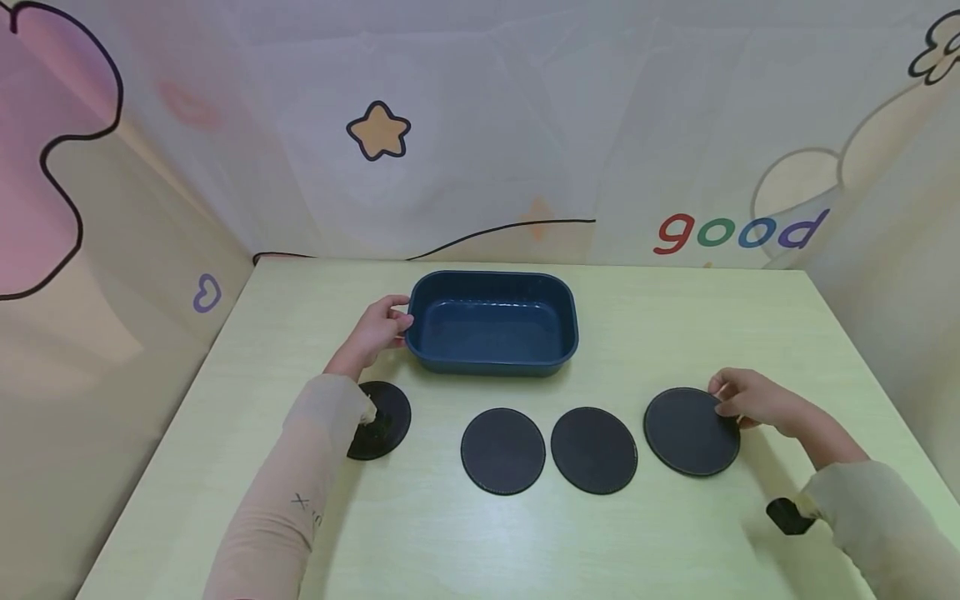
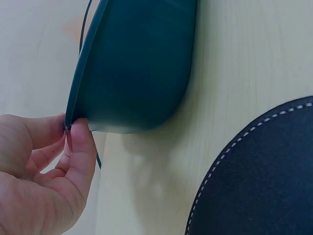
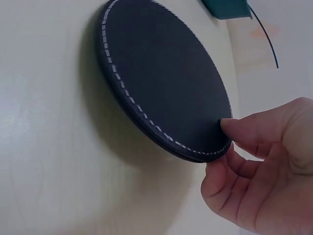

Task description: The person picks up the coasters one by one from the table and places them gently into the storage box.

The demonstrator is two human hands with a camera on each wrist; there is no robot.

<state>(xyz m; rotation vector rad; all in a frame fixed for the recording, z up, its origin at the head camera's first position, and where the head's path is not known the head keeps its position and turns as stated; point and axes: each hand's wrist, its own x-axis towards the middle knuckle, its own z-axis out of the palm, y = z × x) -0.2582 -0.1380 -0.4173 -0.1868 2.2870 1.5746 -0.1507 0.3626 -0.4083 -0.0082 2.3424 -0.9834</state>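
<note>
My left hand [image 1: 377, 328] pinches the left rim of a dark blue rectangular baking dish [image 1: 491, 367] at the back of the table. In the left wrist view, thumb and fingers [image 2: 80, 152] close on that rim. At the right, my right hand [image 1: 757, 397] pinches the edge of a round black coaster [image 1: 686, 433] with white stitching; the right wrist view shows the coaster [image 3: 161, 78] tilted, a shadow under it. Two more coasters, one [image 1: 502, 452] and another [image 1: 594, 451], lie side by side in the middle. Another coaster [image 1: 390, 421] is partly hidden behind my left sleeve.
The pale wooden table [image 1: 600, 550] meets a fabric backdrop [image 1: 480, 125] at the back and sides. A black piece [image 1: 790, 517] shows at my right sleeve's cuff.
</note>
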